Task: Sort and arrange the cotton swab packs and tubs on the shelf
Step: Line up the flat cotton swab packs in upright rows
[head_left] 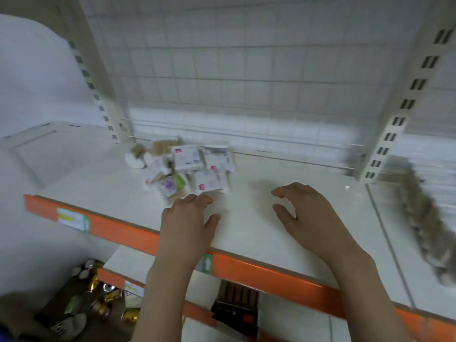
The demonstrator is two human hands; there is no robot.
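Two bare hands over the white shelf (246,230), neither holding anything. Left hand (187,218) palm down, fingers loosely bent, fingertips just short of the nearest pack. Right hand (303,208) well to the right of the heap, thumb and fingers spread in a loose, open curve above bare shelf.

Toward the back left of the shelf, close to the wire grid backing (222,82), a jumbled heap of cotton swab packs (190,169): flat white packets with pink marks, overlapping at odd angles; one purple-and-green printed pack (172,185) at the front. Behind them, round tubs (148,151) showing brownish swab ends, one seemingly tipped on its side; too blurred to count.

Probably the very start of sorting: nothing yet separated or lined up. Next move likely a reach into the heap, calling for a pinch on one top packet without dragging its neighbours, then tubs stood upright apart from packs. Plenty of free shelf on the right for a tidy row.
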